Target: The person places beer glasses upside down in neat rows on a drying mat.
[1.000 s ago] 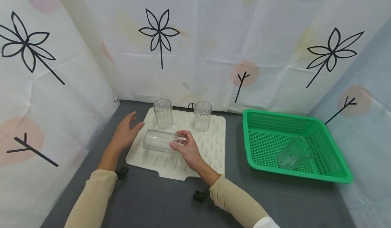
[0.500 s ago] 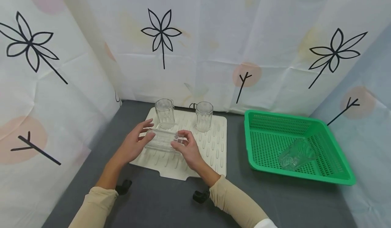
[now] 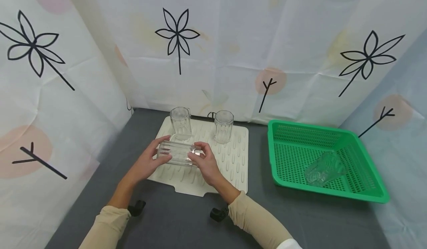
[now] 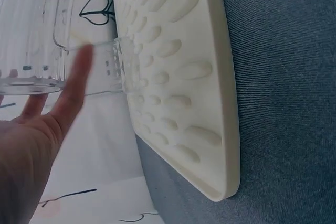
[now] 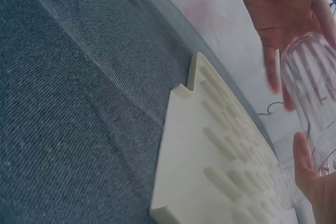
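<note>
The right hand (image 3: 207, 164) gripped a fluted glass (image 3: 180, 154); wrist views showed the left hand (image 3: 146, 164) unclasped, fingers straight. Only the head view caught a green basket (image 3: 288, 160) containing a second glass (image 3: 325, 168).

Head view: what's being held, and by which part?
A clear cylindrical glass, gripped near its right end by the right hand; left hand at the left end, contact unclear.

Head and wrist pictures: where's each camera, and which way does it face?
Head: on the head, facing forward and down at the glass; left hand, right hand, sleeves show.
Left wrist: worn there, facing glass and mat; left hand, part of right.
Right wrist: worn there, facing table and mat; both hands partly.
Wrist views share glass and mat.
</note>
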`<state>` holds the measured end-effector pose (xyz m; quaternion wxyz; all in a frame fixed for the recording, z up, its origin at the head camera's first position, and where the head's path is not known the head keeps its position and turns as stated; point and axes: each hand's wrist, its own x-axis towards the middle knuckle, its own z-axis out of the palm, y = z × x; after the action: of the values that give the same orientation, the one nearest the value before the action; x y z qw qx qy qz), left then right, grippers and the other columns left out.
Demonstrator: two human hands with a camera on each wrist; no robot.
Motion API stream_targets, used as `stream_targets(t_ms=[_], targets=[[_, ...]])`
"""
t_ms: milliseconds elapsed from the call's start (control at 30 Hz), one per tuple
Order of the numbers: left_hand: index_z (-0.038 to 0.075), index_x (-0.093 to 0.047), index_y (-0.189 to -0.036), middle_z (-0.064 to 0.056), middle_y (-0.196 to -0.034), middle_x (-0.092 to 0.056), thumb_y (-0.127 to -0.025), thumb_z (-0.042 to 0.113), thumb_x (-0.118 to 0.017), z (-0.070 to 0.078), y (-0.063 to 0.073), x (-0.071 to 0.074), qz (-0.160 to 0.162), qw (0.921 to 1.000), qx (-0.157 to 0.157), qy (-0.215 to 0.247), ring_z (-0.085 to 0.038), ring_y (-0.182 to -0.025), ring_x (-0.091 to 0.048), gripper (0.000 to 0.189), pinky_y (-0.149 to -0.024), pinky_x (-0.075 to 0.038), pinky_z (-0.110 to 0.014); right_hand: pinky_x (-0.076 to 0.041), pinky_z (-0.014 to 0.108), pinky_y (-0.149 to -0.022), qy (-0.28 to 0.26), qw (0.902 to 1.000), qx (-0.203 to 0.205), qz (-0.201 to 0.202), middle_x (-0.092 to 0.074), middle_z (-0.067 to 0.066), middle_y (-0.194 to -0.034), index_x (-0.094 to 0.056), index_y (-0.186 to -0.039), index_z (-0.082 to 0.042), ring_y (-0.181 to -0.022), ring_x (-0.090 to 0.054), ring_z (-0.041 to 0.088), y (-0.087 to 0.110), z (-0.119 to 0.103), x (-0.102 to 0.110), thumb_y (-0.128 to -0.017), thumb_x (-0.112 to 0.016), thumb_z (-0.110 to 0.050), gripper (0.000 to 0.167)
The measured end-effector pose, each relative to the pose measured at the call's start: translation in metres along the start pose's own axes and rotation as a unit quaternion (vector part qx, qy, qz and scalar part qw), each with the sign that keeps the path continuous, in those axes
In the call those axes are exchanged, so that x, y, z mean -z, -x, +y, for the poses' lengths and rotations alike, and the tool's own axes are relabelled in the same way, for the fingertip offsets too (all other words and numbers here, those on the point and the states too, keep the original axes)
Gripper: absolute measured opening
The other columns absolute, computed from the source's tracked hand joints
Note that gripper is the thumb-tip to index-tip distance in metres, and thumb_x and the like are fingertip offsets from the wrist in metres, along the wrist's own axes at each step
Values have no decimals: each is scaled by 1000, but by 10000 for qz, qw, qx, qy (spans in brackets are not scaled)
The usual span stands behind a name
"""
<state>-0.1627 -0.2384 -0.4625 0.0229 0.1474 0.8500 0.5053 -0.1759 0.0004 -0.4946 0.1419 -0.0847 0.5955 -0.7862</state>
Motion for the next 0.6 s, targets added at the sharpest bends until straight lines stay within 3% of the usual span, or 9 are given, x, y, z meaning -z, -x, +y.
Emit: stream_targets(t_ms=[67,167,267,367,467,600], targets=[[11,-38,-156,-18,-156,-40,-100,16,-65,-2,1,0,40,9997,-80,224,-41,-125,-57,62,-88,-59,-35,-56,19,-90,67,10000,-3,8,-44,11,-138,-38,-144,-3,-112,-60,7,0,1,1,-99,-61,-10,51],[7,-44,-151,-19,-147,-45,-99,11,-67,-3,2,1,132,9985,-183,492,-31,-113,-64,57,-79,-61,-25,-54,22,-96,373,9992,108,-59,-43,13,-141,-36,-147,-3,-125,-59,19,1,1,2,-101,-59,-14,53],[8,-48,-146,-17,-143,-47,-97,11,-69,-1,2,3,223,9978,-204,590,-19,-106,-66,53,-77,-62,-25,-54,28,-101,972,9945,387,-102,-44,15,-145,-35,-149,-4,-133,-54,29,4,1,4,-102,-60,-21,55],[10,-52,-143,-13,-140,-50,-96,11,-71,2,2,6,315,9977,-215,560,-10,-99,-67,51,-76,-63,-27,-53,38,-106,1778,9805,831,-113,-45,13,-145,-38,-151,-5,-134,-52,30,6,1,6,-102,-62,-26,57],[10,-53,-141,-11,-138,-52,-95,11,-73,5,2,10,332,9983,-219,414,-8,-95,-67,50,-74,-62,-28,-52,45,-108,2688,9512,1516,-105,-47,12,-144,-46,-148,-6,-132,-53,28,8,2,7,-98,-69,-23,58],[12,-53,-140,-13,-138,-53,-95,13,-72,8,3,12,243,9994,-161,173,-11,-95,-67,49,-73,-61,-27,-50,45,-111,3931,8894,2324,-176,-48,12,-145,-48,-147,-8,-135,-50,26,10,3,8,-88,-82,-26,71]])
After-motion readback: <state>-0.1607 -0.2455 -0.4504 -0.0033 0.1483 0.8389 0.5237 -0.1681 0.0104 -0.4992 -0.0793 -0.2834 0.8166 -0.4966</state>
